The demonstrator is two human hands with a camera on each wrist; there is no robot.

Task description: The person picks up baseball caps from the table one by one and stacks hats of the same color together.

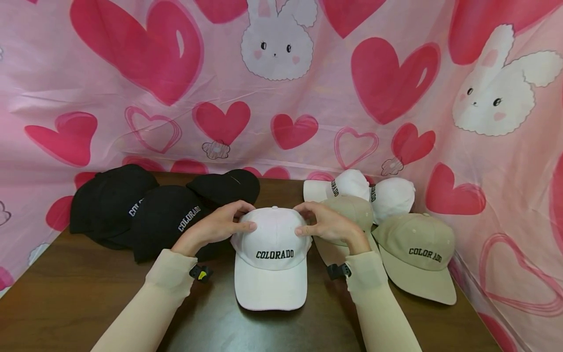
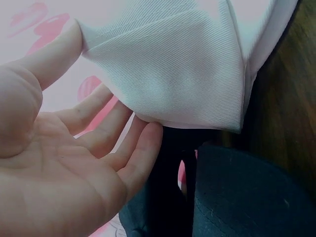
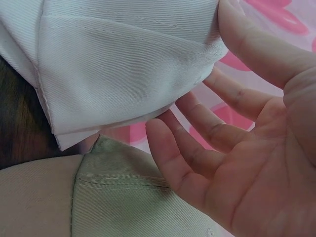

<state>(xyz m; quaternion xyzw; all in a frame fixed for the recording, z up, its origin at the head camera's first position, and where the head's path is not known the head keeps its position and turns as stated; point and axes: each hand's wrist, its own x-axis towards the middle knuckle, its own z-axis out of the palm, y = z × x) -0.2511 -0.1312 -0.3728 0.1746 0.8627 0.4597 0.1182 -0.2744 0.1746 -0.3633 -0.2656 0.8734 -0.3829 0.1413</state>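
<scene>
A white baseball cap point(image 1: 273, 232) with COLORADO in black letters faces me at the middle of the table, its brim pointing toward me. My left hand point(image 1: 218, 226) grips the left side of the crown, thumb on the front panel and fingers behind. On the opposite side my right hand point(image 1: 333, 226) holds the crown the same way. In the left wrist view, fingertips curl under the edge of the white cloth point(image 2: 168, 74). The right wrist view has bent fingers point(image 3: 190, 106) along the cap's lower edge, over a beige cap point(image 3: 123, 192).
Several black caps point(image 1: 162, 215) lie piled at the left of the brown table point(image 1: 211, 318). Two white caps point(image 1: 393, 199) sit at the back right, behind two beige caps point(image 1: 418, 244). A pink cloth point(image 1: 272, 93) with hearts and rabbits hangs behind and to the right.
</scene>
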